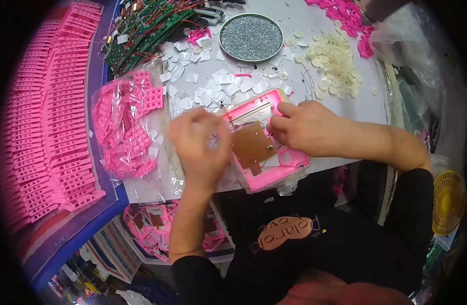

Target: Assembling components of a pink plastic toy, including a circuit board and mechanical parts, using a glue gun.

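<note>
A pink plastic housing [264,181] lies open on the table in front of me, with a brown circuit board [251,145] and thin wires inside it. My right hand [307,127] is closed at the housing's right side, thumb and fingertips bent over its edge; what lies between the fingertips is hidden. Beside the left edge of the housing, my left hand [200,145] is raised and smeared by motion, its fingers curled. Whether it holds anything does not show. Small white square pieces [223,84] are scattered just beyond the housing.
A round tin of small metal screws [251,36] stands at the back. Cream discs [337,66] are piled right of it, green circuit boards [147,38] left. A clear bag of pink parts [129,122] lies left, beside stacked pink pieces [53,112]. A yellow fan [448,202] is at far right.
</note>
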A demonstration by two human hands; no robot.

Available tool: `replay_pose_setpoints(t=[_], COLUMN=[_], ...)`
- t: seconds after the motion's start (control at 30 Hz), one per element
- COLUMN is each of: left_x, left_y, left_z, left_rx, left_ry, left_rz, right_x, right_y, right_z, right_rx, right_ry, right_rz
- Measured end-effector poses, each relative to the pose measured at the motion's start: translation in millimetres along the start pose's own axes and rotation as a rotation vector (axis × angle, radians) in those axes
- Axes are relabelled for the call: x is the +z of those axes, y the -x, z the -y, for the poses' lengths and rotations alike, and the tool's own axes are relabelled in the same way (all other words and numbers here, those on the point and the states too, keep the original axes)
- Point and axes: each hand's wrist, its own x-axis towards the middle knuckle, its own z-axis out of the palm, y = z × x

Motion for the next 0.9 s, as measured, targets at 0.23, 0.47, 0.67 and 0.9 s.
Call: replay_pose_setpoints(t=[0.23,0.47,0.67,0.9], left_x=[7,9,7,8], left_y=[-16,-4,1,8], left_z=[0,-18,-18,-16], left_rx=[-0.131,-0.130,-0.137,0.241], left_ry=[-0.244,-0.016,0.033,-0.005], left_rz=[0.242,0.198,0.217,0.164], right_x=[-6,6,18,22], right_y=[-14,-44,-35,-14], right_z=[-29,-19,-12,10], right_rx=[0.127,0.253,0.184,0.194], right_ry=[-0.344,-0.673,-0.525,-0.733], right_rz=[-0.225,-0.441,-0.566,-0.513])
